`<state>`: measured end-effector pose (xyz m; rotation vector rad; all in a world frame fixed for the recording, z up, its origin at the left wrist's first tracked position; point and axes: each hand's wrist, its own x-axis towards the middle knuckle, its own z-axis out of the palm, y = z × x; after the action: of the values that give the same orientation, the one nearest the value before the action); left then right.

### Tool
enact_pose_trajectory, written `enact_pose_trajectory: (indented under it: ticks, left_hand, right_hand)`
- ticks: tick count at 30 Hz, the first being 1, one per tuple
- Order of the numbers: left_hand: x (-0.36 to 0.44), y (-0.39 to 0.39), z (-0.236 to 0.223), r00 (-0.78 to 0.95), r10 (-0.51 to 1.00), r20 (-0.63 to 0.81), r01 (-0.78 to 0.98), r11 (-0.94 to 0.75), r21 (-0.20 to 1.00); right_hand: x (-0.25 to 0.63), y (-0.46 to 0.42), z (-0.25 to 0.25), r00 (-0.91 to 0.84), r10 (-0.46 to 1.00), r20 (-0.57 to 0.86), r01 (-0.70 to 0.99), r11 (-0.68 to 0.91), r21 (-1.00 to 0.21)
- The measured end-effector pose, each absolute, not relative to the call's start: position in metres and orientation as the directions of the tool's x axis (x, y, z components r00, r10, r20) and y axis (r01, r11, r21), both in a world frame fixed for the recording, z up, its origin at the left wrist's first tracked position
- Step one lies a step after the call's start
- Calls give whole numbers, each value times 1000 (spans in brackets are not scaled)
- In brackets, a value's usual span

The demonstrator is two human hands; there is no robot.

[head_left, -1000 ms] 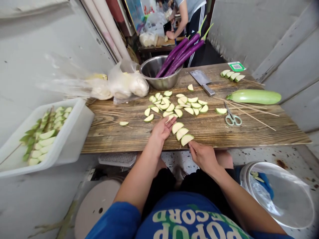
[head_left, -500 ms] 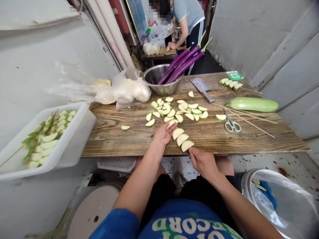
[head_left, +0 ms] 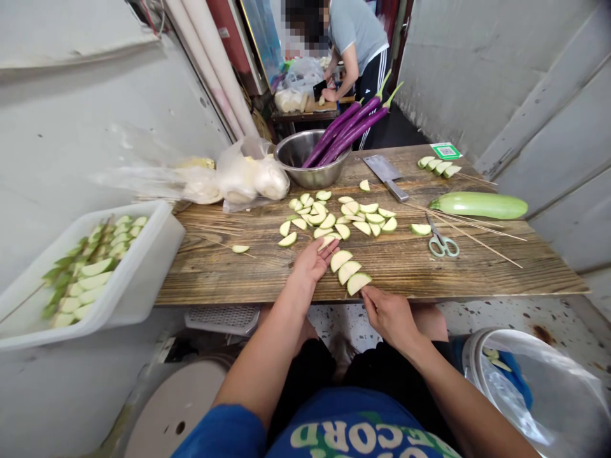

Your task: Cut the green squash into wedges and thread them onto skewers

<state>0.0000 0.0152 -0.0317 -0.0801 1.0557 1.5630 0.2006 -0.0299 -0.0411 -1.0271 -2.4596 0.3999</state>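
Note:
My right hand [head_left: 389,315] is closed on the near end of a skewer at the table's front edge. Three half-round zucchini slices [head_left: 350,272] sit threaded on it in a row; the stick itself is mostly hidden. At the far end of that row, my left hand [head_left: 311,261] has its fingers around a single zucchini slice [head_left: 326,242], beside the loose pile. Many loose zucchini slices [head_left: 365,216] lie spread just beyond my hands. A separate slice [head_left: 240,249] rests on a stick to the left.
Scissors [head_left: 443,244], bamboo skewers [head_left: 482,238], a whole zucchini [head_left: 478,205] and a cleaver [head_left: 383,172] lie rightward. Purple eggplants [head_left: 348,130] lean in a metal bowl [head_left: 312,175]. A white tub [head_left: 160,254] holds filled skewers. A bucket [head_left: 477,356] stands lower right. Another person [head_left: 358,38] cuts behind.
The view shifts slightly. My hands and the three threaded slices hold nearly the same position, with the left fingers still at the slice by the pile.

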Motion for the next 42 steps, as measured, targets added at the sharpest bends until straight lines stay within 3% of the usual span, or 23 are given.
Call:
enact_pose_trajectory:
  ticks: [32,42]
  left_hand:
    - [3,13,-31,-339,767,-546,-807,61,587]
    - [3,13,-29,-337,753,-565,-820,60,569]
  right_hand:
    - [202,-26,-40,-642,726,246,567,666,-485]
    - [203,-26,-40,-632,723,278,579,679,-451]
